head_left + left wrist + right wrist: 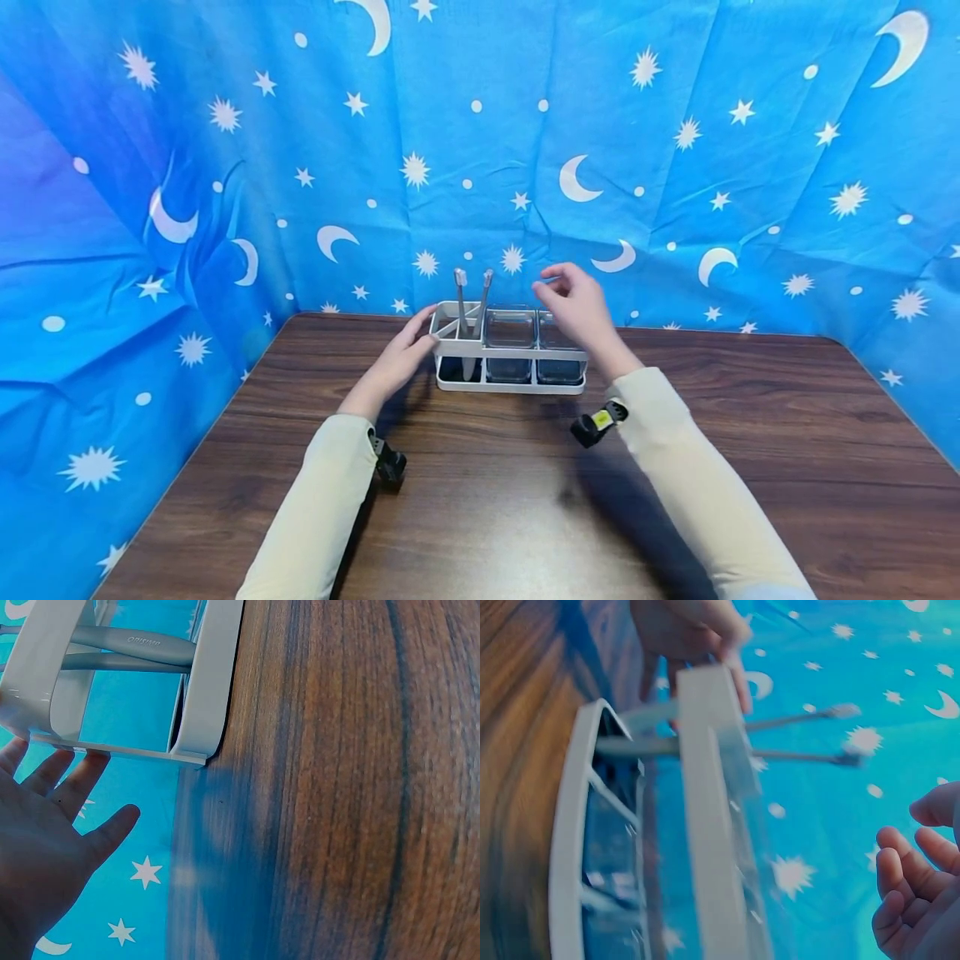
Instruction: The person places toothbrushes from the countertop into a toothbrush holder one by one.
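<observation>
A white toothbrush holder (pixel 512 353) with an upper frame and a lower tray stands near the table's back edge. Two grey toothbrushes (pixel 461 300) lean upright in its left section, heads up. Clear cups (pixel 510 330) fill the middle and right sections. My left hand (pixel 393 362) rests its fingertips against the holder's left end, fingers extended and thumb apart, as the left wrist view shows. Raised above the holder's right end, my right hand (pixel 579 308) has loosely bent fingers with nothing between them; the right wrist view shows the fingers (pixel 911 874) apart from the thumb.
The holder stands on a dark wood-grain table (pixel 480 500). Behind and at the left hangs a blue cloth (pixel 480 133) with white moons and stars, close to the table's back edge. A black camera strap (pixel 598 423) is on the right wrist.
</observation>
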Motion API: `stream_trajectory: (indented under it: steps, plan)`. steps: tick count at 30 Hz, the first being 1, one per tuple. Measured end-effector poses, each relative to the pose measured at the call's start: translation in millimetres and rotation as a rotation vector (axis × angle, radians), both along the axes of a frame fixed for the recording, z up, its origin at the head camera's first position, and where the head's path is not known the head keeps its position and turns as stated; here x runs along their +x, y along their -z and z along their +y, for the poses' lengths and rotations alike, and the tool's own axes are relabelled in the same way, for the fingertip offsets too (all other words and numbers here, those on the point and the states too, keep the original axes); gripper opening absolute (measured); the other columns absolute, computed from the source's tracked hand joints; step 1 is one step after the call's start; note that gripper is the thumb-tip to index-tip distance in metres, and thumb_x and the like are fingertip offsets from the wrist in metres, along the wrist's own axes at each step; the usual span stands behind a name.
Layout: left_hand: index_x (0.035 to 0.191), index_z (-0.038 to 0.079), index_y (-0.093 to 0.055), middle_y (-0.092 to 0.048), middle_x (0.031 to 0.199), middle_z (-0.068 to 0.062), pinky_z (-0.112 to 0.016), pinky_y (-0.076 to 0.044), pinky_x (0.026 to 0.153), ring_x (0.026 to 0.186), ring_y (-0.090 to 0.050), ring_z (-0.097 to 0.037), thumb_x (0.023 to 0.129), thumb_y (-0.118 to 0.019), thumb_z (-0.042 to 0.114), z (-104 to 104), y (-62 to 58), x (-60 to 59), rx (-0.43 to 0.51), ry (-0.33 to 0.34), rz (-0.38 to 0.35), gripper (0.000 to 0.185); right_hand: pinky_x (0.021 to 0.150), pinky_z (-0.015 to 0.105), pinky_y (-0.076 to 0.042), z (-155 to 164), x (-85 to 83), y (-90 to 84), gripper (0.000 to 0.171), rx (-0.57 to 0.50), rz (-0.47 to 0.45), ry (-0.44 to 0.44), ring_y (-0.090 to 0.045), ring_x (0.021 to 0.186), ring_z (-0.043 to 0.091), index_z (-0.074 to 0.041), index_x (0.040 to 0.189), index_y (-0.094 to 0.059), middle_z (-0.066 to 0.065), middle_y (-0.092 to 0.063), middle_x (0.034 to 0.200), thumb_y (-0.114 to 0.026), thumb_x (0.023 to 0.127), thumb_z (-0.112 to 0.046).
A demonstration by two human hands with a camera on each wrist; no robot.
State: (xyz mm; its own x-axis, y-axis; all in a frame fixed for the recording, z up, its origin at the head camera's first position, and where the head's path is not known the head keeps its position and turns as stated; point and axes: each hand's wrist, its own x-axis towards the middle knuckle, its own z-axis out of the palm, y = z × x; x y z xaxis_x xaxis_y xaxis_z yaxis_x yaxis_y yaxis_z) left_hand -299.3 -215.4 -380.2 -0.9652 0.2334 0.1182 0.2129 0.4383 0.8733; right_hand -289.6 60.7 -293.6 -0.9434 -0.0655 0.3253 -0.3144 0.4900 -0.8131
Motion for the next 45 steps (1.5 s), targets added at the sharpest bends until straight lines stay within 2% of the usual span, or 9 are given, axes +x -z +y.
stream_trajectory:
  steps: [8,15,20,25,28,31,33,40,45]
  plan:
    - [0.155,0.015,-0.021,-0.024,0.157,-0.017,-0.058,-0.022,0.113,0.142,-0.025,-0.038,0.100,-0.041,0.025,1.0,3.3,-3.7,-0.010,0.021,0.009,0.059,0.062,0.027,-0.043,68.7,18.2,-14.5,0.033,0.113,0.038,0.055,-0.053,0.073,0.017,-0.003,0.123,-0.059,0.017,-0.067,0.095,-0.058,0.096,-0.023]
    - [0.155,0.018,-0.021,-0.024,0.157,-0.016,-0.056,-0.023,0.113,0.142,-0.025,-0.037,0.101,-0.041,0.026,-0.9,1.7,-4.3,-0.006,0.016,-0.003,0.058,0.069,0.031,-0.044,118.9,45.8,-11.0,0.045,0.237,-0.011,0.080,-0.057,0.087,0.025,-0.002,0.131,-0.054,0.019,-0.066,0.105,-0.055,0.097,-0.032]
    - [0.155,0.016,-0.020,-0.023,0.157,-0.018,-0.057,-0.021,0.113,0.143,-0.023,-0.037,0.100,-0.041,0.025,-3.0,0.5,-5.8,-0.008,0.023,0.010,0.059,0.068,0.027,-0.049,147.5,62.0,8.0,0.049,0.237,-0.094,0.063,-0.059,0.086,0.020,0.001,0.134,-0.050,0.020,-0.064,0.106,-0.054,0.098,-0.030]
    - [0.155,0.014,-0.020,-0.022,0.157,-0.019,-0.057,-0.020,0.114,0.143,-0.022,-0.038,0.101,-0.041,0.022,-1.3,-2.3,-5.3,0.009,0.029,-0.011,0.059,0.061,0.026,-0.054,169.2,75.0,36.2,0.050,0.156,-0.240,0.029,-0.060,0.077,0.010,0.005,0.138,-0.044,0.025,-0.060,0.107,-0.054,0.098,-0.023]
    - [0.154,0.010,-0.019,-0.021,0.157,-0.022,-0.057,-0.019,0.114,0.143,-0.021,-0.040,0.101,-0.040,0.018,1.2,-9.7,0.2,0.024,0.036,-0.031,0.058,0.063,0.027,-0.055,176.2,81.3,54.9,0.048,0.140,-0.295,0.022,-0.062,0.079,0.014,0.008,0.138,-0.041,0.028,-0.060,0.111,-0.052,0.098,-0.017]
    - [0.154,0.007,-0.018,-0.020,0.156,-0.024,-0.059,-0.018,0.114,0.143,-0.020,-0.042,0.101,-0.040,0.016,3.1,-18.0,7.0,0.023,0.034,-0.046,0.058,0.061,0.027,-0.055,179.1,85.2,72.6,0.048,0.135,-0.313,0.022,-0.063,0.081,0.020,0.012,0.137,-0.040,0.029,-0.061,0.111,-0.052,0.097,-0.011]
    - [0.154,0.007,-0.018,-0.020,0.156,-0.024,-0.058,-0.019,0.114,0.143,-0.020,-0.042,0.100,-0.040,0.015,2.7,-19.4,7.7,0.019,0.029,-0.046,0.059,0.060,0.026,-0.054,179.7,86.5,82.7,0.049,0.138,-0.318,0.026,-0.063,0.080,0.020,0.013,0.136,-0.040,0.028,-0.062,0.109,-0.054,0.096,-0.011]
    - [0.155,0.017,-0.019,-0.021,0.158,-0.018,-0.057,-0.019,0.114,0.144,-0.021,-0.037,0.101,-0.040,0.024,-1.5,-2.6,-4.8,-0.007,0.012,-0.017,0.059,0.061,0.027,-0.053,183.0,88.0,104.4,0.051,0.181,-0.375,0.041,-0.062,0.078,0.019,0.013,0.136,-0.039,0.028,-0.062,0.107,-0.056,0.095,-0.012]
    - [0.155,0.016,-0.019,-0.019,0.158,-0.018,-0.058,-0.018,0.114,0.144,-0.019,-0.037,0.100,-0.040,0.024,0.5,0.5,-5.8,-0.014,0.008,-0.011,0.059,0.061,0.028,-0.052,186.1,87.3,111.1,0.050,0.183,-0.423,0.036,-0.060,0.078,0.019,0.013,0.136,-0.041,0.026,-0.062,0.108,-0.055,0.094,-0.010]
